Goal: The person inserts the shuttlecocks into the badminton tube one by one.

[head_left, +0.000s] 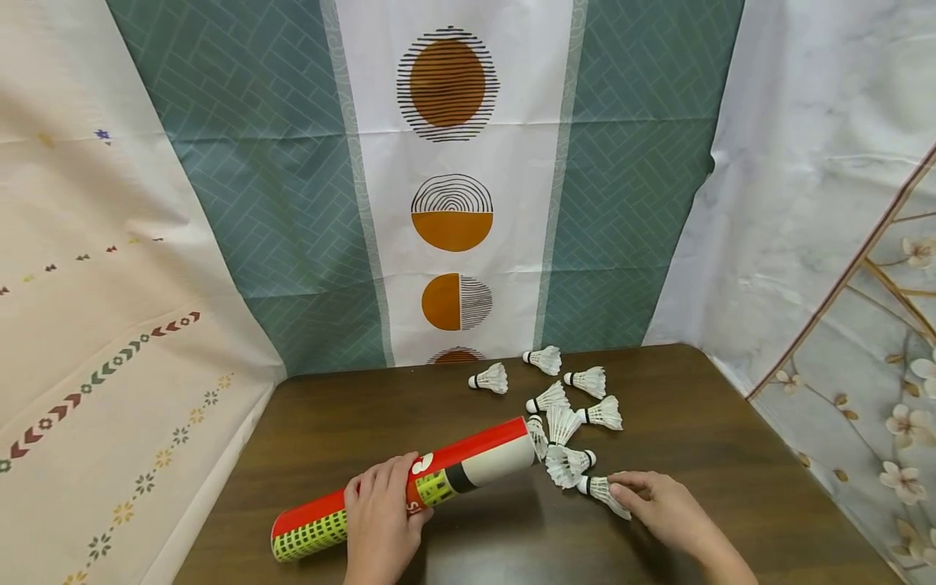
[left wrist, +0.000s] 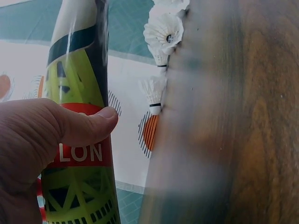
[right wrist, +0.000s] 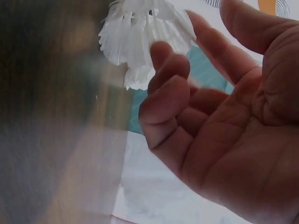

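My left hand [head_left: 382, 513] grips a red, yellow-green and white shuttlecock tube [head_left: 500, 451], its thumb [left wrist: 93, 126] lying across the printed side. The tube slants, with its white end up and to the right beside the cluster of shuttlecocks. My right hand [head_left: 661, 508] is at the feathers of the nearest white shuttlecock [head_left: 600, 490], whose cork points left. In the right wrist view, its loosely bent fingers [right wrist: 166, 102] overlap the feather skirt [right wrist: 145, 35], with a gap between thumb and forefinger. Another shuttlecock [head_left: 566, 465] lies just beyond, and one [head_left: 537, 435] is partly hidden behind the tube's end.
Several more shuttlecocks, among them one at the back left [head_left: 490, 379] and one by the far edge [head_left: 543, 359], lie on the dark wooden table [head_left: 731, 455]. Patterned cloths [head_left: 629, 179] hang behind it and on both sides.
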### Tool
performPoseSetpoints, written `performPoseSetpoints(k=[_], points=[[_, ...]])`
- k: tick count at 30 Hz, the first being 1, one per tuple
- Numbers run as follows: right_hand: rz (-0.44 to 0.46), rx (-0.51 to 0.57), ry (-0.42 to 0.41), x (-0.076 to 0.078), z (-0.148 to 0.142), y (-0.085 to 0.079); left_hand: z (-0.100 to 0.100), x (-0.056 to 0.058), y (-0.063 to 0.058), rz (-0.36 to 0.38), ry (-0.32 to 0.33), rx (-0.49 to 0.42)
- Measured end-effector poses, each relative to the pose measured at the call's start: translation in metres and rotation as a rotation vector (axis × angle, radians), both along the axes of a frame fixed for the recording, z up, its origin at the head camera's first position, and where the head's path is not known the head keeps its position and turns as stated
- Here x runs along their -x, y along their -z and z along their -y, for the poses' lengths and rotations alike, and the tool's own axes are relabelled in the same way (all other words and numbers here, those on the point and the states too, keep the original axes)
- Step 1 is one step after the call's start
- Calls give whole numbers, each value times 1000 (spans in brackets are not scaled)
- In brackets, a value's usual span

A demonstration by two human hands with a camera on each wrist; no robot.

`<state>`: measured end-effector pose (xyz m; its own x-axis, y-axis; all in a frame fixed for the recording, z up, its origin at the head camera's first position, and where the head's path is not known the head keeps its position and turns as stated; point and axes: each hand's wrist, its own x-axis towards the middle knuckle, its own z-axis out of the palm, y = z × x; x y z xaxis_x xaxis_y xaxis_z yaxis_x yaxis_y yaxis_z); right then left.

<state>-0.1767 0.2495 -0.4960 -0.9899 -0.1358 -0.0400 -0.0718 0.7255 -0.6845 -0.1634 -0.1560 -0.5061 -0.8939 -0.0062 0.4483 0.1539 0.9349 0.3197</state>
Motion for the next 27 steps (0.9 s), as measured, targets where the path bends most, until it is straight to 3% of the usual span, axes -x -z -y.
performPoseSetpoints(k=[3, 7, 10, 12, 17, 23, 27], points=[[-58, -36, 69, 1, 2, 0, 0, 0, 0, 10, 1, 1], [-231, -89, 246, 0, 3, -5, 0, 0, 0, 26, 6, 10], [-392, -16, 365, -2, 7, -12, -1, -1, 0, 50, 14, 28], [-486, 77, 392, -4, 14, -17, -2, -1, 0, 70, 22, 48], [-550, 267, 289, -8, 40, -26, -5, -2, 0, 100, 50, 81], [-555, 324, 75, -11, 69, -22, -8, -2, 2, 74, 94, 90], [-505, 386, -30, -11, 82, -16, -10, -3, 3, 63, 108, 93]])
